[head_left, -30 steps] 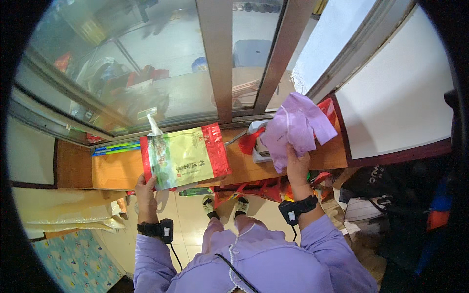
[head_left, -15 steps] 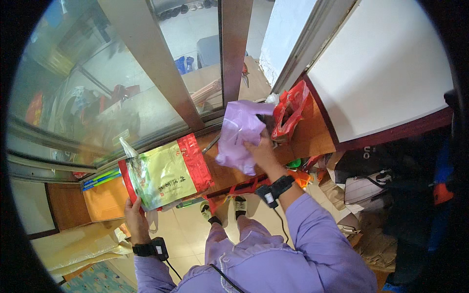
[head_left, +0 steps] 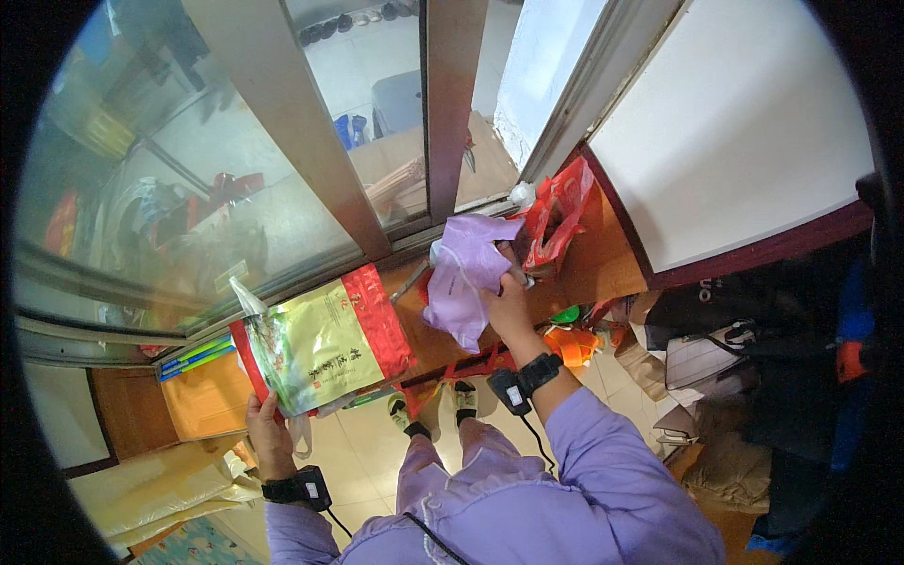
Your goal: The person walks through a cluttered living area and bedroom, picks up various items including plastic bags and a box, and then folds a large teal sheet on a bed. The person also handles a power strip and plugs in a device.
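Observation:
My left hand [head_left: 270, 438] pinches the near left corner of a green and red printed packaging bag [head_left: 325, 344], which lies flat on the wooden ledge [head_left: 443, 344]. A crumpled purple plastic bag [head_left: 468, 273] is gripped in my right hand [head_left: 509, 306], low over the ledge to the right of the printed bag. My right fingertips are partly hidden by the purple plastic. Just beyond that hand stands a red plastic bag [head_left: 562, 217], its mouth agape.
Sliding glass panels with a metal frame [head_left: 292, 122] border the ledge's far side. Blue and green sticks [head_left: 196, 358] lie at its left end. A white panel [head_left: 734, 141] rises on the right. Dark bags and paper bags [head_left: 706, 367] are heaped at the lower right.
The purple bag has sunk and crumpled a little, its top drawn nearer to me. My left hand has shifted slightly toward me and still holds the printed bag's corner.

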`<control>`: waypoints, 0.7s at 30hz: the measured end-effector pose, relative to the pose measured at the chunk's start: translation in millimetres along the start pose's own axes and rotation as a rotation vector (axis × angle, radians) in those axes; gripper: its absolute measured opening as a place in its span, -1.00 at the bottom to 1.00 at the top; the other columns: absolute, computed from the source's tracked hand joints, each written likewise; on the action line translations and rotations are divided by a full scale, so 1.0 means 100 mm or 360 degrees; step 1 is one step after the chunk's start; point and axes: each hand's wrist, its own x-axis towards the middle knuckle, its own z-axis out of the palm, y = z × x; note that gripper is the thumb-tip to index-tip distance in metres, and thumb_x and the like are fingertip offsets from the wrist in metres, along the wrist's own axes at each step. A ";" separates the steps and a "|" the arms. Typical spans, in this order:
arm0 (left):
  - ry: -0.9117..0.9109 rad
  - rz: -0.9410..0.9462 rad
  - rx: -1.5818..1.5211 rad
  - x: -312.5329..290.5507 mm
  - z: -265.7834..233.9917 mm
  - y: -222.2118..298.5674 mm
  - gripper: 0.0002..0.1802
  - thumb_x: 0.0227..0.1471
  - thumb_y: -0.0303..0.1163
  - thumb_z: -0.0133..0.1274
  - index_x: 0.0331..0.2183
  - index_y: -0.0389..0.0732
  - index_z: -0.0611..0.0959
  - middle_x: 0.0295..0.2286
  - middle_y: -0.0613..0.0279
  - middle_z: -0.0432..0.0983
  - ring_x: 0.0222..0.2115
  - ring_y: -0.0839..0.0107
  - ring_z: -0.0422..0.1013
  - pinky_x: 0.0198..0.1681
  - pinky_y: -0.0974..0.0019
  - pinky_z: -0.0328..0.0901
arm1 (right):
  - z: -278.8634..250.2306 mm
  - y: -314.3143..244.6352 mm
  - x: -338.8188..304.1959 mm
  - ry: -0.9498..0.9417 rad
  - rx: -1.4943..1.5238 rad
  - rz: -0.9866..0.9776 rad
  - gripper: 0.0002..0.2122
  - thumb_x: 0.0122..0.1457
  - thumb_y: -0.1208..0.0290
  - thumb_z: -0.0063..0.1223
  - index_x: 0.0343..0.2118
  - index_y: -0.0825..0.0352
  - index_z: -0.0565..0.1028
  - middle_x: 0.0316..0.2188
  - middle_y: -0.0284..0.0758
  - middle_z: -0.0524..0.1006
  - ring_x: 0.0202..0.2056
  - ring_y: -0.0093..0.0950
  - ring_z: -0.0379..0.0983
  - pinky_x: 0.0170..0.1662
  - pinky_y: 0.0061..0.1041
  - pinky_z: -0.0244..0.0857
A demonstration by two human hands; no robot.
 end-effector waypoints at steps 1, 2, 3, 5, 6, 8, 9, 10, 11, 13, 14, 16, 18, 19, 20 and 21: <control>0.0001 -0.0004 -0.0004 0.00 0.00 0.00 -0.79 0.02 -0.50 -0.03 -0.22 -0.22 0.49 -0.31 0.27 0.49 -0.34 0.49 0.41 -0.24 0.41 0.29 | -0.01 -0.01 -0.05 0.0072 -0.0053 -0.0065 -0.72 -0.07 0.50 0.06 -0.25 0.46 0.44 -0.33 -0.12 0.51 -0.24 -0.27 0.44 -0.17 -0.39 0.27; -0.0062 0.0027 -0.0036 -0.01 0.01 0.00 -0.79 0.02 -0.50 -0.03 -0.22 -0.22 0.49 -0.31 0.27 0.49 -0.34 0.49 0.41 -0.24 0.41 0.29 | -0.01 -0.02 -0.10 0.0133 -0.0105 -0.0105 -0.74 -0.06 0.50 0.05 -0.26 0.46 0.44 -0.34 -0.12 0.51 -0.25 -0.27 0.45 -0.17 -0.39 0.28; -0.0009 -0.0001 -0.0019 -0.01 0.01 0.00 -0.79 0.02 -0.50 -0.03 -0.22 -0.22 0.49 -0.31 0.27 0.49 -0.33 0.48 0.41 -0.24 0.40 0.29 | -0.01 -0.04 -0.16 0.0202 -0.0166 -0.0070 -0.75 -0.05 0.50 0.05 -0.27 0.46 0.44 -0.35 -0.11 0.51 -0.25 -0.28 0.45 -0.18 -0.38 0.28; -0.0093 0.0030 -0.0058 0.00 0.01 -0.01 -0.79 0.01 -0.50 -0.03 -0.22 -0.23 0.49 -0.31 0.27 0.49 -0.33 0.48 0.41 -0.23 0.40 0.30 | 0.01 -0.08 -0.26 0.0100 -0.0395 0.0035 -0.76 -0.02 0.48 0.04 -0.27 0.45 0.45 -0.35 -0.10 0.51 -0.25 -0.27 0.45 -0.20 -0.38 0.28; -0.0064 -0.0001 -0.0026 0.01 0.01 -0.01 -0.78 0.01 -0.50 -0.03 -0.22 -0.23 0.49 -0.31 0.26 0.49 -0.33 0.47 0.41 -0.23 0.39 0.30 | 0.01 -0.09 -0.30 -0.0031 -0.0511 0.0151 -0.77 0.00 0.47 0.04 -0.26 0.45 0.45 -0.35 -0.10 0.51 -0.25 -0.27 0.45 -0.20 -0.38 0.28; -0.0133 0.0062 -0.0026 0.01 0.00 -0.01 -0.78 0.01 -0.51 -0.03 -0.22 -0.23 0.49 -0.30 0.25 0.50 -0.32 0.47 0.42 -0.23 0.38 0.30 | 0.03 -0.11 -0.37 0.0016 -0.0208 0.0304 -0.76 0.03 0.44 0.03 -0.25 0.45 0.45 -0.34 -0.09 0.52 -0.26 -0.25 0.46 -0.21 -0.35 0.27; -0.0088 0.0010 -0.0020 0.02 -0.01 -0.01 -0.78 0.02 -0.51 -0.03 -0.21 -0.24 0.49 -0.30 0.24 0.50 -0.32 0.46 0.42 -0.23 0.38 0.31 | 0.05 -0.11 -0.38 0.0054 -0.0008 0.0279 -0.76 0.04 0.42 0.03 -0.25 0.45 0.44 -0.34 -0.08 0.52 -0.26 -0.24 0.46 -0.21 -0.34 0.27; -0.0072 0.0013 -0.0028 0.02 -0.01 -0.01 -0.77 0.02 -0.51 -0.03 -0.21 -0.24 0.49 -0.30 0.24 0.50 -0.32 0.46 0.42 -0.23 0.37 0.31 | 0.08 -0.10 -0.40 0.0311 0.0196 -0.0110 -0.74 0.07 0.38 0.01 -0.25 0.46 0.45 -0.36 -0.09 0.53 -0.30 -0.22 0.47 -0.21 -0.32 0.27; -0.0089 0.0028 -0.0040 0.02 -0.01 -0.01 -0.77 0.02 -0.51 -0.04 -0.20 -0.25 0.49 -0.29 0.23 0.50 -0.32 0.45 0.42 -0.23 0.37 0.31 | 0.13 -0.09 -0.38 0.0323 0.0153 -0.0165 -0.73 0.06 0.38 0.01 -0.23 0.46 0.44 -0.35 -0.09 0.52 -0.29 -0.22 0.47 -0.20 -0.32 0.26; -0.0051 0.0020 -0.0023 0.02 0.00 -0.01 -0.75 0.02 -0.52 -0.04 -0.19 -0.26 0.48 -0.28 0.22 0.49 -0.32 0.45 0.42 -0.23 0.37 0.31 | 0.27 -0.05 -0.35 0.0418 0.0069 -0.0389 -0.71 0.06 0.39 0.02 -0.19 0.45 0.43 -0.32 -0.08 0.52 -0.28 -0.21 0.46 -0.19 -0.31 0.26; -0.0047 0.0027 -0.0033 0.02 0.00 -0.01 -0.75 0.01 -0.52 -0.04 -0.18 -0.26 0.48 -0.29 0.22 0.50 -0.32 0.45 0.42 -0.23 0.37 0.32 | 0.33 -0.02 -0.36 0.0053 0.0165 0.0100 -0.69 0.03 0.41 0.04 -0.17 0.46 0.40 -0.24 -0.07 0.49 -0.19 -0.21 0.42 -0.13 -0.32 0.23; -0.0051 0.0009 -0.0037 0.01 0.02 0.01 -0.74 0.01 -0.52 -0.03 -0.18 -0.27 0.48 -0.29 0.22 0.50 -0.33 0.46 0.42 -0.24 0.37 0.32 | 0.47 0.02 -0.32 0.0050 -0.0054 0.0185 -0.65 0.01 0.44 0.06 -0.15 0.47 0.35 -0.19 -0.06 0.46 -0.15 -0.19 0.40 -0.11 -0.32 0.22; -0.0123 0.0027 -0.0036 -0.02 0.04 0.05 -0.74 0.01 -0.52 -0.02 -0.19 -0.27 0.48 -0.29 0.22 0.50 -0.34 0.46 0.43 -0.24 0.37 0.32 | 0.55 0.04 -0.35 0.0160 0.0053 -0.0042 -0.65 -0.01 0.45 0.08 -0.17 0.48 0.29 -0.24 -0.10 0.45 -0.23 -0.24 0.41 -0.16 -0.35 0.25; -0.0052 -0.0008 0.0027 -0.03 0.04 0.07 -0.74 0.00 -0.51 -0.02 -0.19 -0.27 0.48 -0.29 0.22 0.50 -0.34 0.46 0.43 -0.24 0.37 0.32 | 0.56 0.04 -0.39 0.0236 -0.0016 0.0025 -0.65 0.00 0.44 0.08 -0.18 0.46 0.29 -0.28 -0.13 0.45 -0.26 -0.27 0.41 -0.19 -0.36 0.25; -0.0043 0.0013 0.0066 -0.04 0.06 0.09 -0.74 0.00 -0.51 -0.01 -0.19 -0.28 0.48 -0.29 0.22 0.50 -0.34 0.47 0.43 -0.25 0.37 0.32 | 0.55 0.04 -0.45 0.0250 -0.0098 0.0125 -0.65 0.00 0.43 0.09 -0.18 0.45 0.28 -0.31 -0.15 0.45 -0.30 -0.31 0.40 -0.21 -0.38 0.26; -0.0075 0.0061 0.0086 -0.05 0.07 0.10 -0.74 -0.01 -0.51 0.00 -0.19 -0.28 0.48 -0.29 0.23 0.50 -0.34 0.47 0.43 -0.25 0.37 0.33 | 0.54 0.03 -0.52 0.0287 -0.0201 0.0221 -0.65 0.00 0.43 0.09 -0.18 0.44 0.27 -0.34 -0.17 0.45 -0.34 -0.35 0.40 -0.24 -0.40 0.27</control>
